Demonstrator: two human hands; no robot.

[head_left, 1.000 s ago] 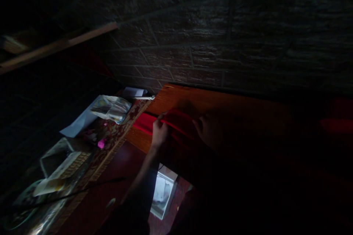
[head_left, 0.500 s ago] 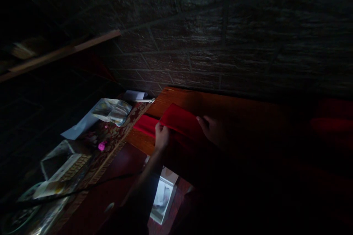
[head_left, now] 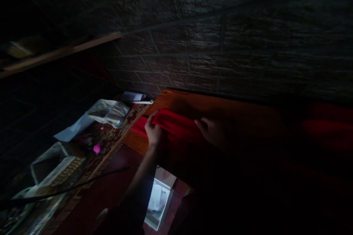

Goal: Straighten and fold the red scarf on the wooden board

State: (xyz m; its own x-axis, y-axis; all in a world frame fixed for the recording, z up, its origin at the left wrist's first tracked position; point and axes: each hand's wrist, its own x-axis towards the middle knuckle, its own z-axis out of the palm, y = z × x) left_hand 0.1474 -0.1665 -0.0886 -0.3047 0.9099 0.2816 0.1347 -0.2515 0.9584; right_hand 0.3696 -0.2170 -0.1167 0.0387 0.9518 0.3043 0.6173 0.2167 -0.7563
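Red cloth (head_left: 175,122): positioned on wooden tabletop (head_left: 190,99), between left hand (head_left: 153,132) and right hand (head_left: 213,131). Left fingers: clamped on left end of cloth, with cloth extending rightward from the grip. Right fingers: curled at right end of cloth, thumb and forefinger parted; contact or grip not determinable in shadow. Red strip (head_left: 139,125): on tabletop, just left of left hand. White box (head_left: 158,203): lower in view, right of left forearm (head_left: 141,174).
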